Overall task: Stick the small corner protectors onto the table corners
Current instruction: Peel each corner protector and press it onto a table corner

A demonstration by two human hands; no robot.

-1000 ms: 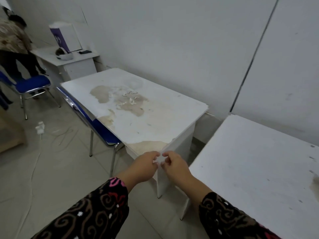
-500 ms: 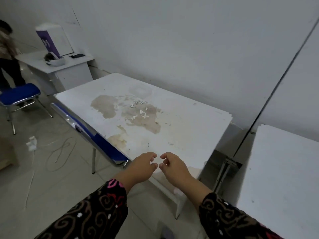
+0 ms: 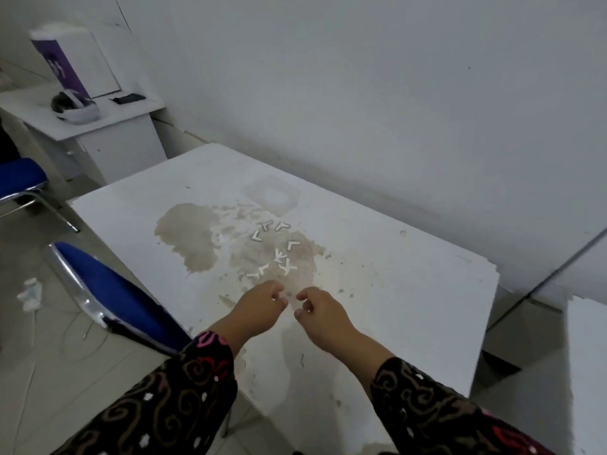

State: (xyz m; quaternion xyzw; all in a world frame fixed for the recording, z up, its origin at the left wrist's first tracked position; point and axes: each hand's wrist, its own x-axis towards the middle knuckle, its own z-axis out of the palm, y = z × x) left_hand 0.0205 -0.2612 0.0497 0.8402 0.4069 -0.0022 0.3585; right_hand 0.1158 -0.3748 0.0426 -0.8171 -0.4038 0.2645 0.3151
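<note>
A white table with brown stains fills the middle of the view. Several small white L-shaped corner protectors lie scattered on the stained patch at its centre. My left hand and my right hand hover side by side over the table, just short of the protectors. Both have loosely curled fingers held apart, and I see nothing in either. The table's near corner is hidden behind my sleeves.
A blue chair with a chrome frame is pushed against the table's left side. A second white table stands at the right edge. A small desk with a purple box, another blue chair and floor cables lie to the left.
My hands left the table's near corner, where they pinched a protector, and moved up over the tabletop toward the scattered protectors. The view shifted forward and closer.
</note>
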